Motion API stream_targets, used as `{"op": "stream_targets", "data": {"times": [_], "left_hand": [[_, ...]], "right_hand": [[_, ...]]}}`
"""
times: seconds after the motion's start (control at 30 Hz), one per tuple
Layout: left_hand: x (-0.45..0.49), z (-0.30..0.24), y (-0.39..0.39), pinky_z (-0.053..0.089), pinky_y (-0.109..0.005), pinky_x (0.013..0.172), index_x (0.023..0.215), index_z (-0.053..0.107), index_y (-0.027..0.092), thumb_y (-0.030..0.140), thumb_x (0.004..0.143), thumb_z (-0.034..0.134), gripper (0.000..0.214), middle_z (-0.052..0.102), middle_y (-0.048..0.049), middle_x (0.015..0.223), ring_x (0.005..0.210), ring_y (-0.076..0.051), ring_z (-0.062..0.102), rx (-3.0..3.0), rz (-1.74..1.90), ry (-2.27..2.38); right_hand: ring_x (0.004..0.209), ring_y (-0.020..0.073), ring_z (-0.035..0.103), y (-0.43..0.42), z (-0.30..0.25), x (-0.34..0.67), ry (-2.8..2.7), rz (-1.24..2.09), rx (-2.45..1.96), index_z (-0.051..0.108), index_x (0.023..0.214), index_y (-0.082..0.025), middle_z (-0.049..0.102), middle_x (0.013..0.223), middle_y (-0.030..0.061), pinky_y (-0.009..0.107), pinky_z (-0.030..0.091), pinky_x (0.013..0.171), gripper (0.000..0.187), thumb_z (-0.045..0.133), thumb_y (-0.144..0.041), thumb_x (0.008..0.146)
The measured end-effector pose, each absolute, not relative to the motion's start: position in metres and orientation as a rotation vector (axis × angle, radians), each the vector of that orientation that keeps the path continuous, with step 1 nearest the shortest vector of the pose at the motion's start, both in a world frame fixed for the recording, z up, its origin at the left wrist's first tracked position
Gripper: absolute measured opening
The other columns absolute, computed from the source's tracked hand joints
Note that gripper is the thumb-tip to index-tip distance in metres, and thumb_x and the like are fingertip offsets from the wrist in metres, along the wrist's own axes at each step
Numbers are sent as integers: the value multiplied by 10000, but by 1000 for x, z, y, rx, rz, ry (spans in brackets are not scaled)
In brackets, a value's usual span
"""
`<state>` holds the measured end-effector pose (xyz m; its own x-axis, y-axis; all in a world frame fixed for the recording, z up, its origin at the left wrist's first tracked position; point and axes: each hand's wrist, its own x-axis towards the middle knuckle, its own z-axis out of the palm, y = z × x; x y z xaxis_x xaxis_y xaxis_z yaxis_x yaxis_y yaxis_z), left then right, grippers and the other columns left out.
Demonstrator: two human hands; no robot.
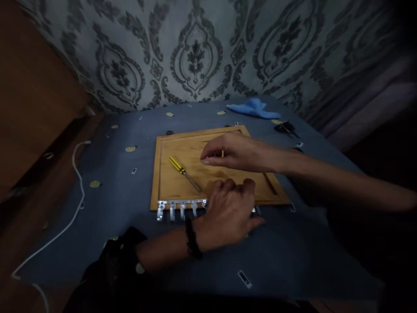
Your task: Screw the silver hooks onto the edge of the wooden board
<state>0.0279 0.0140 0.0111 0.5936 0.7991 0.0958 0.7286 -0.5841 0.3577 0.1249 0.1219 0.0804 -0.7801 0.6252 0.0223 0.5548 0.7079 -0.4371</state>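
A wooden board (185, 145) with a raised frame lies flat on the cloth-covered surface. Along its near edge runs a silver metal hook rail (177, 202), its hooks hanging over the edge toward me. My left hand (230, 211), with a dark band at the wrist, bears down on the rail with curled fingers and covers its middle. Above the board, my right hand (233, 152) has thumb and forefinger drawn together; anything between the tips is too small to make out. A screwdriver (184, 173) with a yellow and black handle rests on the board, left of both hands.
A blue cloth (254, 108) lies at the back right, with a small dark object (286, 128) in front of it. To the left, a white cable (80, 182) trails along the edge of the blue patterned cover (114, 191). Patterned wallpaper (195, 52) rises behind.
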Motion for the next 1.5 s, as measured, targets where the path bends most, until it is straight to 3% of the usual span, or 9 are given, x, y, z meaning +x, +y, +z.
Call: {"op": "stream_targets", "data": {"times": [0.1, 0.23, 0.57, 0.67, 0.77, 0.97, 1.13, 1.27, 1.5], "left_hand": [[27, 15, 15, 449, -416, 890, 1169, 468, 117, 545, 863, 630, 551, 675, -112, 1008, 1022, -286, 595, 2537, 340, 1248], [26, 18, 16, 449, -423, 893, 1140, 472, 134, 540, 864, 627, 514, 680, -103, 983, 1028, -285, 598, 2500, 321, 1248], [27, 10, 15, 454, -431, 869, 1208, 460, 93, 505, 872, 621, 555, 670, -122, 962, 1026, -309, 600, 2513, 385, 1262], [26, 8, 12, 445, -444, 891, 1254, 415, 84, 406, 856, 685, 579, 666, -139, 1031, 1060, -317, 589, 2500, 411, 1244], [24, 7, 10, 436, -440, 909, 1253, 408, 101, 366, 856, 699, 559, 661, -130, 1052, 1085, -313, 578, 2501, 432, 1226], [26, 4, 9, 434, -416, 871, 1195, 423, 158, 368, 841, 721, 508, 660, -89, 1035, 1034, -291, 575, 2504, 418, 1252], [31, 7, 11, 431, -416, 863, 1129, 434, 164, 373, 814, 754, 495, 667, -69, 1013, 992, -272, 586, 2468, 363, 1301], [34, 12, 12, 428, -415, 879, 1112, 441, 174, 348, 815, 760, 470, 670, -57, 1040, 1008, -264, 582, 2420, 294, 1316], [31, 7, 10, 432, -411, 837, 1127, 432, 178, 330, 815, 760, 478, 671, -39, 1003, 969, -269, 580, 2474, 415, 1279]], "right_hand": [[793, 163, 675, 135, 79, 77, -2893, 690, -1036, 670, 1151, -167, 743, 906, 65, 265, 486, 688, 354, 583, -435, 937], [1004, 204, 649, 143, 62, 35, -2982, 622, -1220, 614, 1167, -155, 652, 1155, 83, 420, 557, 868, 346, 591, -417, 941], [1076, 237, 627, 153, 59, 30, -2578, 919, -1469, 595, 1224, -173, 608, 1257, 85, 435, 558, 899, 356, 599, -386, 939], [972, 192, 649, 150, 79, 76, -2128, 834, -1471, 574, 1223, -163, 631, 1174, 84, 393, 576, 820, 352, 579, -389, 953], [753, 115, 596, 131, 88, 136, -1730, 642, -1406, 476, 1167, -252, 659, 1058, 31, 244, 510, 623, 257, 333, -419, 1035], [532, 123, 456, 71, 43, 210, -1200, 432, -1199, 410, 964, -273, 587, 829, 26, 263, 372, 447, 205, 335, -461, 999], [525, 136, 564, 48, 1, 205, -1216, 455, -1060, 491, 953, -298, 615, 769, -8, 265, 351, 383, 193, 499, -491, 957], [443, 108, 534, 44, -10, 201, -1259, 469, -900, 557, 970, -300, 635, 751, -32, 240, 362, 315, 195, 570, -492, 933], [649, 162, 696, 42, -12, 203, -1256, 517, -899, 566, 976, -299, 665, 777, -9, 264, 536, 449, 148, 577, -444, 946]]}}
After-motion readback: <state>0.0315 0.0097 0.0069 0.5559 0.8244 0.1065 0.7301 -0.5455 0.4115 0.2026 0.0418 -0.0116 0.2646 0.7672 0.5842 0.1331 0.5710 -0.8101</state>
